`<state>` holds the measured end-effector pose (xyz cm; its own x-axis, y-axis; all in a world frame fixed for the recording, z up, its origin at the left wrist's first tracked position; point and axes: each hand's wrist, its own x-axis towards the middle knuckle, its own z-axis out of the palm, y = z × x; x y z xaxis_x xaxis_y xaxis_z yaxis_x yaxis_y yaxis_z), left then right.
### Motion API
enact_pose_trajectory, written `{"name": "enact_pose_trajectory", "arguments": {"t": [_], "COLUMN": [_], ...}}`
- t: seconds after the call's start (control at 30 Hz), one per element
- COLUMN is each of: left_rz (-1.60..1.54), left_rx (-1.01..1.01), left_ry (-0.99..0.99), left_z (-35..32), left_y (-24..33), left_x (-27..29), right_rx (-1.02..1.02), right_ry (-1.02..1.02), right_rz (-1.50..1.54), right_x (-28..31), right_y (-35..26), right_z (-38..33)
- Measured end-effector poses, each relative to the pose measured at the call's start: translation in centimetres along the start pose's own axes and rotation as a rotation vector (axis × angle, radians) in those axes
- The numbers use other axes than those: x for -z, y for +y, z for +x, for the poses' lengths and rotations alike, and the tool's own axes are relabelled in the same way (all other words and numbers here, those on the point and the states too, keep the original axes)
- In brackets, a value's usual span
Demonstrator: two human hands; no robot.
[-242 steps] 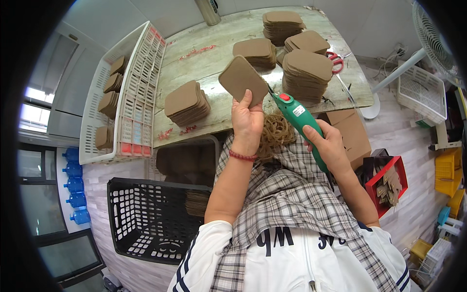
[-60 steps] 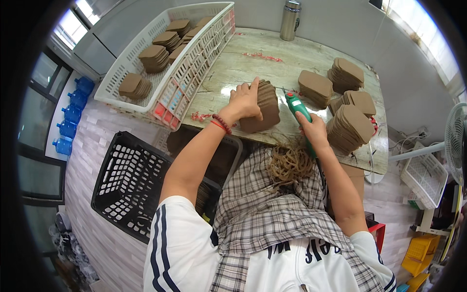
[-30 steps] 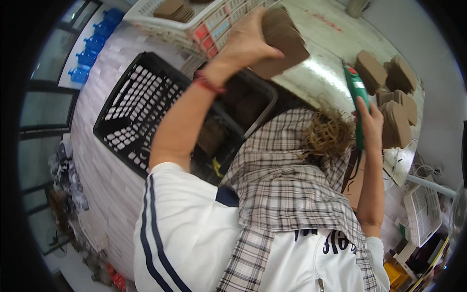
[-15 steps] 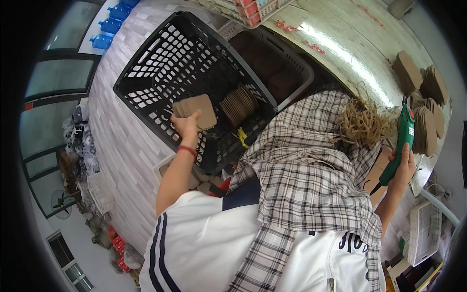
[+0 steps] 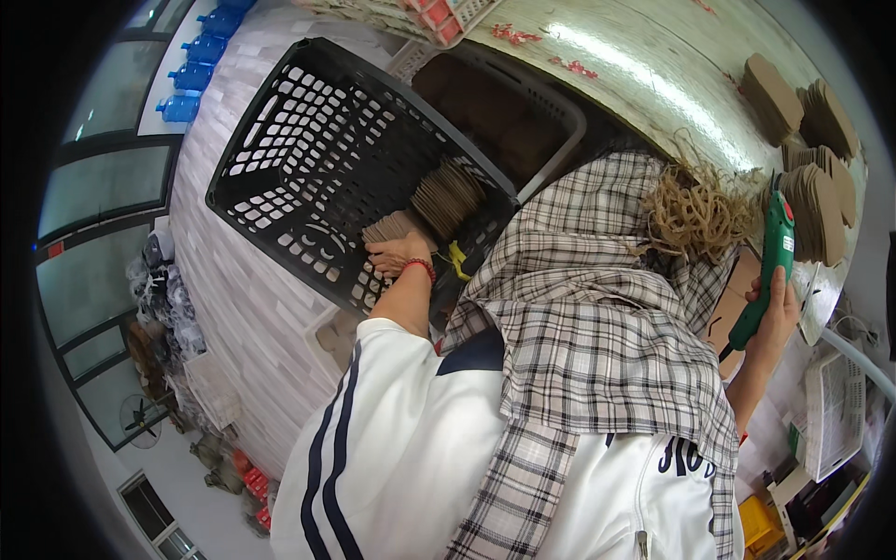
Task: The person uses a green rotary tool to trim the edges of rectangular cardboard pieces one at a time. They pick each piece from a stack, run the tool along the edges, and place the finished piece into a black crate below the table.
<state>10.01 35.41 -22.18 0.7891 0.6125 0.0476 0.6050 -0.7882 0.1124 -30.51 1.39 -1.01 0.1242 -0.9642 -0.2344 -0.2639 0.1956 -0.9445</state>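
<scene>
The left hand (image 5: 399, 254) was lowered into a black plastic basket (image 5: 308, 159) standing on the floor beside the surface (image 5: 635, 75). Its fingers were closed around a small stack of brown cardboard pieces (image 5: 392, 227), which was pressed against the basket's inner wall. A red bracelet (image 5: 422, 267) was worn on that wrist. Just beside the held stack, a larger fanned bundle of cardboard pieces (image 5: 450, 194) was seen resting inside the same basket, leaning against its far wall. A yellow item (image 5: 457, 261) lay near the wrist, too small to be identified.

The right hand (image 5: 775, 313) was held up at the right side, well apart from the basket, and was wrapped firmly around the handle of a green glue gun (image 5: 770, 266), whose nozzle end was pointed upward towards the surface. A tangle of tan straw-like string (image 5: 695, 210) was piled on a checked cloth (image 5: 597, 336) between the two arms.

On the pale surface, several stacks of shaped cardboard (image 5: 817, 201) were set near the gun. A white lattice tray (image 5: 420, 14) was visible at the surface's upper edge, and blue water bottles (image 5: 201, 56) were lined up by the windows beyond the basket.
</scene>
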Motion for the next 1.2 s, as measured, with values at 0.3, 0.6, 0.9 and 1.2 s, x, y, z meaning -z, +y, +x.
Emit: {"name": "enact_pose_trajectory", "arguments": {"t": [0.3,0.6,0.9,1.2], "left_rz": [-0.023,-0.006,-0.042,-0.141], "left_rx": [0.053,0.018,-0.115,0.114], "left_ry": [-0.183,-0.365,-0.453,-0.649], "left_z": [-0.7,-0.4,-1.3,1.9], "left_y": [1.5,1.3,1.2,-0.4], "left_x": [1.4,1.5,2.7,3.1], "right_rx": [-0.057,-0.049,-0.054,-0.087], "right_ry": [-0.015,-0.048,-0.032,-0.047], "right_rz": [0.006,0.020,0.001,0.047], "right_x": [-0.3,-0.4,-0.4,-0.6], "right_y": [0.5,1.4,1.6,2.5], "right_z": [-0.1,0.2,-0.7,-0.4]}}
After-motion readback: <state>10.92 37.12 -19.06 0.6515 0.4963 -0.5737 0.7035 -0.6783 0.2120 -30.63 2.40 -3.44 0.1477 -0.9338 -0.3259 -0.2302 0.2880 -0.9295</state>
